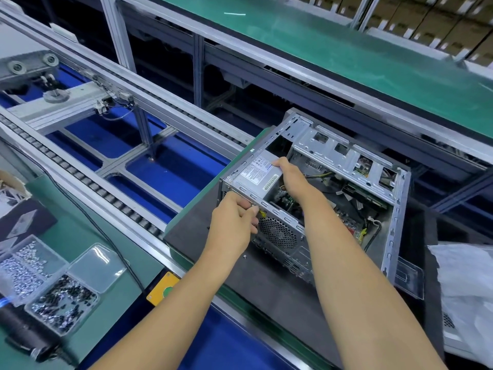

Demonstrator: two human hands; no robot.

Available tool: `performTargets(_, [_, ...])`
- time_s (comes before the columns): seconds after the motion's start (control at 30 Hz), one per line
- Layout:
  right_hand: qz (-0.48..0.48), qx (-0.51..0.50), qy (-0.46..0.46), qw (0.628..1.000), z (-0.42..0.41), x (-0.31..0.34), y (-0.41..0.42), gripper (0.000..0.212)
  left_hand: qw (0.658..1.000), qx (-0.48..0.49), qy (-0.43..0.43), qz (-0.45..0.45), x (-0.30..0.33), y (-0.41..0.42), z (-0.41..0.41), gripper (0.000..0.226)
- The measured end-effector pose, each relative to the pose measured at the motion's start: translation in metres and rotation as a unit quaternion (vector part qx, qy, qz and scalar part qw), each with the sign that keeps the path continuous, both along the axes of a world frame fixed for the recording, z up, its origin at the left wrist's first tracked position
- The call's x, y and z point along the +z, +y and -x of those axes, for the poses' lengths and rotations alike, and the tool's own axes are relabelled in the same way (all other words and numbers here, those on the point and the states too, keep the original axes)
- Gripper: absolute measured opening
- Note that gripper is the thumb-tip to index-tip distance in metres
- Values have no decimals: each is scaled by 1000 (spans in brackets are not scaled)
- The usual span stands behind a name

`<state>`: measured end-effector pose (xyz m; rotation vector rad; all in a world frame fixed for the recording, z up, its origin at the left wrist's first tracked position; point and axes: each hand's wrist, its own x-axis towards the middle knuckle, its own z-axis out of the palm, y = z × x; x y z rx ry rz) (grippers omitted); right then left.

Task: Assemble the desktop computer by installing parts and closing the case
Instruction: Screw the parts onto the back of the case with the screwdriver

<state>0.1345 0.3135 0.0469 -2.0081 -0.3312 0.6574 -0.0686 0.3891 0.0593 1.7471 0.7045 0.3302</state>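
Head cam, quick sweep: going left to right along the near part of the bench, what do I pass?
Screw trays → yellow button box → left hand pinching at the case's rear edge → open computer case, with the right hand gripping the power supply inside → white plastic bag.

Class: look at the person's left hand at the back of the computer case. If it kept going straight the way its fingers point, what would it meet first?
The left hand already has its fingertips at the computer case, so it would probably meet the perforated rear panel by the fan grille first.
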Motion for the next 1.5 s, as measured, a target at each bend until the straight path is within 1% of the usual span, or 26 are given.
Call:
performTargets(0.1, [1, -3, 2, 1000, -1, 0, 0, 33, 1000, 4, -12, -2, -1, 0, 1, 12])
performTargets(0.2, [6, 0, -3, 1000, -2, -1, 0, 33, 1000, -22, -18, -14, -3, 6, 3, 13])
performTargets(0.3, [9, 1, -2, 1000, -2, -2, 0, 34, 995, -83, -9, -61, -12, 16, 8, 12])
performTargets(0.4, [12, -2, 0, 1000, -2, -2, 0, 33, 978, -162, 13, -133, -37, 22, 22, 14])
performTargets(0.47, [8, -2, 1, 1000, -2, -2, -1, 32, 953, -215, 55, -206, -60, 22, 30, 16])
performTargets(0.53, [5, 0, -4, 1000, -2, -2, -1, 28, 916, -260, 104, -288, -81, 19, 33, 25])
performTargets(0.6, [1, 2, -7, 1000, -3, -2, 0, 28, 875, -291, 133, -363, -93, 16, 31, 36])
performTargets(0.67, [0, 5, -5, 1000, -4, -3, 0, 31, 834, -323, 141, -424, -97, 14, 28, 43])
performTargets(0.73, [6, 10, -5, 1000, -6, -5, 1, 32, 792, -354, 132, -481, -100, 14, 24, 59])
performTargets(0.83, [21, 10, -10, 1000, -8, -6, 1, 36, 753, -375, 113, -528, -102, 17, 20, 57])
performTargets(0.93, [24, 10, -13, 1000, -9, -8, 1, 36, 738, -385, 79, -549, -103, 20, 19, 39])
performTargets(1.0, [21, 11, -13, 1000, -9, -8, 0, 36, 737, -379, 59, -556, -104, 24, 19, 26])
performTargets(1.03, [21, 11, -12, 1000, -9, -8, 0, 37, 740, -380, 48, -552, -104, 26, 19, 23])
performTargets(1.1, [23, 12, -11, 1000, -8, -7, 0, 37, 740, -381, 7, -554, -97, 30, 20, 25])
performTargets(1.2, [25, 13, -10, 1000, -7, -6, 0, 36, 724, -368, -114, -572, -83, 30, 24, 33])
performTargets(1.23, [25, 12, -10, 1000, -7, -5, 0, 36, 715, -375, -151, -570, -80, 27, 24, 31])
performTargets(1.3, [23, 13, -10, 1000, -8, -6, 1, 37, 682, -413, -216, -563, -76, 12, 25, 22])
performTargets(1.4, [23, 13, -12, 1000, -8, -7, 1, 37, 615, -460, -310, -559, -89, -29, 20, 16])
performTargets(1.43, [24, 14, -12, 1000, -8, -7, 1, 37, 604, -475, -331, -548, -96, -45, 19, 18])
performTargets(1.5, [24, 14, -12, 1000, -8, -6, 0, 35, 605, -489, -344, -525, -110, -74, 9, 24])
